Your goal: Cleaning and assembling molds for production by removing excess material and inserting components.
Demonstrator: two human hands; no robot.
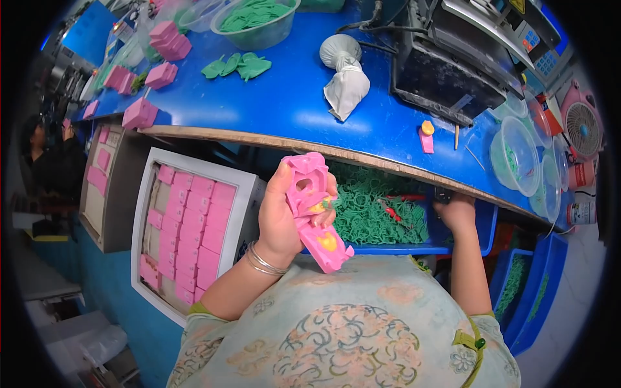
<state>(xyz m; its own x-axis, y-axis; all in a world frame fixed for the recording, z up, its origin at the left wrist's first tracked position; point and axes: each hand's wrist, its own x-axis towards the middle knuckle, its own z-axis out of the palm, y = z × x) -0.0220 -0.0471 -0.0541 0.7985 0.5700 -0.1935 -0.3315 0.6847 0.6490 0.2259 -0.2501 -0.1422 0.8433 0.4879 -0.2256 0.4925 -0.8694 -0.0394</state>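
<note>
My left hand point(281, 213) grips a pink silicone mould point(318, 242) in front of my body, above the edge of a blue tray. The mould is spread into two parts, with hollows facing up and yellow patches inside. A small green piece point(329, 203) shows by my fingertips at its middle. My right hand point(457, 212) reaches into the right end of the blue tray point(489, 228), under the bench edge. Its fingers are mostly hidden beside a small dark object point(441, 195), and I cannot tell whether they hold it. Green wax scraps point(373, 218) fill the tray's left part, with a red-handled tool point(394, 211) on them.
A white-framed box point(242, 208) of pink moulds stands left. On the blue bench point(286, 97) are green wax pieces point(242, 65), a tied white cloth pouch point(344, 72), a pink-and-yellow piece point(427, 136), a dark machine point(446, 63) and plastic bowls point(514, 155). A person point(53, 150) sits far left.
</note>
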